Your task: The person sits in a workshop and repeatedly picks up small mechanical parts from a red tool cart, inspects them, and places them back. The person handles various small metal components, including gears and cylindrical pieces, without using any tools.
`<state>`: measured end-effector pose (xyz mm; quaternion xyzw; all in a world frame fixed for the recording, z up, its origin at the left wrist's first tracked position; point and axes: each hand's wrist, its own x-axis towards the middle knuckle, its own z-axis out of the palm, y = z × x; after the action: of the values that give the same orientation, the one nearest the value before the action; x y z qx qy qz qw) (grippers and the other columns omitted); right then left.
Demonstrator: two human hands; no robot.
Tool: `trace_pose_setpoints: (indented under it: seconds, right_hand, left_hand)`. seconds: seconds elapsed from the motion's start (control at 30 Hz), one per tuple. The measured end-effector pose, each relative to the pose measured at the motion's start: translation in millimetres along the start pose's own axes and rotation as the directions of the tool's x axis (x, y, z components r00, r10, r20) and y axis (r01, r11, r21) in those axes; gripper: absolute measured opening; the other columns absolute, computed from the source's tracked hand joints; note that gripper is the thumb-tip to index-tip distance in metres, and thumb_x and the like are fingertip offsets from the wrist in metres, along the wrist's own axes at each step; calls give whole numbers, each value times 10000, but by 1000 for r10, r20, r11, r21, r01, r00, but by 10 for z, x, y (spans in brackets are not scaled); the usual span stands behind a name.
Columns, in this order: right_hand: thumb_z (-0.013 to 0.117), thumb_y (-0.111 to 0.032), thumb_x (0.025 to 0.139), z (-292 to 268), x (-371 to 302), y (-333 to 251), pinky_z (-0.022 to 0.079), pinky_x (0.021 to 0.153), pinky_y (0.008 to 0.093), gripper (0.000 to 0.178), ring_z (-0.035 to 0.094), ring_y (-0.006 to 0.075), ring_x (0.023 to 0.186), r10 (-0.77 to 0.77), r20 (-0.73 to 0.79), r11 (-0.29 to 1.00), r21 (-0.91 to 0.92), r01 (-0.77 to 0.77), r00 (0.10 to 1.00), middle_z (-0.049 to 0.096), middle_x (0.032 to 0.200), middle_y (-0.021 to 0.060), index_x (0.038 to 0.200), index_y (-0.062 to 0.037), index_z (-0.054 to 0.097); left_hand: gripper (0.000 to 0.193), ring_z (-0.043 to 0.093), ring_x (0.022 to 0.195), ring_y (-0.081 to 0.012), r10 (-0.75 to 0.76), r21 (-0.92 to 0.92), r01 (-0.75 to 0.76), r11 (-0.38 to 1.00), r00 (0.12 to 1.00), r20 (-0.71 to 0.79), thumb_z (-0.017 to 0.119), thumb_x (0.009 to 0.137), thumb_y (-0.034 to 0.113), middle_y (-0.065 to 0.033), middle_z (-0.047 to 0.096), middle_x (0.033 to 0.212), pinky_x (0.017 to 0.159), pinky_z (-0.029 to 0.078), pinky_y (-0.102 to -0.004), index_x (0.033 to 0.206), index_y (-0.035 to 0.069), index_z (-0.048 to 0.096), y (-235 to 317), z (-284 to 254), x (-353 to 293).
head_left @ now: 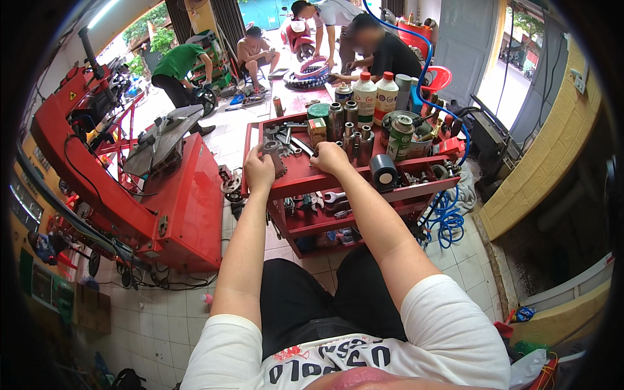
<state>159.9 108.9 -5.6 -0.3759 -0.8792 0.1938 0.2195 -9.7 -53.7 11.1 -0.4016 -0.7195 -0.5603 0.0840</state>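
Note:
My left hand point(259, 170) is closed round a dull grey metal cylinder with a notched rim point(275, 160), at the left end of the red tool cart point(296, 174). Over the cart's near edge, my right hand point(331, 158) has its fingers curled at the end of a silver bar-shaped tool point(301, 146); its exact kind is hard to tell. Loose metal tools point(283, 134) lie beyond my left hand. Past my right hand stand several steel sockets point(335, 121) and a small box point(316, 130). To its right, a black cylinder point(383, 172) lies on its side.
Two red-capped bottles point(365, 101) and a green spray can point(400, 139) stand on the cart. Wrenches point(334, 196) lie on its lower shelf. A red tyre-changing machine point(188, 201) is on my left. Blue hose point(448, 218) coils on the floor at right. Several people work beyond.

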Motion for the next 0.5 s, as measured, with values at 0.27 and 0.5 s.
trace_pose_setpoints:
  seconds: [0.27,0.5]
  right_hand:
    - [822,-321,805,-1,0,-8,596,918,486,343,753,378,1016,5,-1,1000,3,-5,1000,783,1044,203,1011,-48,791]
    - [816,-319,806,0,-1,-22,595,926,485,343,751,376,1027,7,1,1000,4,-7,1000,780,1052,206,1015,-48,789]
  left_hand:
    - [385,750,1032,-296,-45,-14,45,999,999,21,597,953,138,-195,751,1237,926,580,-407,1294,9,723,45,-23,-13]
    - [395,748,1023,-285,-21,10,21,1000,1000,13,607,952,134,-179,755,1241,922,584,-398,1312,15,718,-66,19,24]
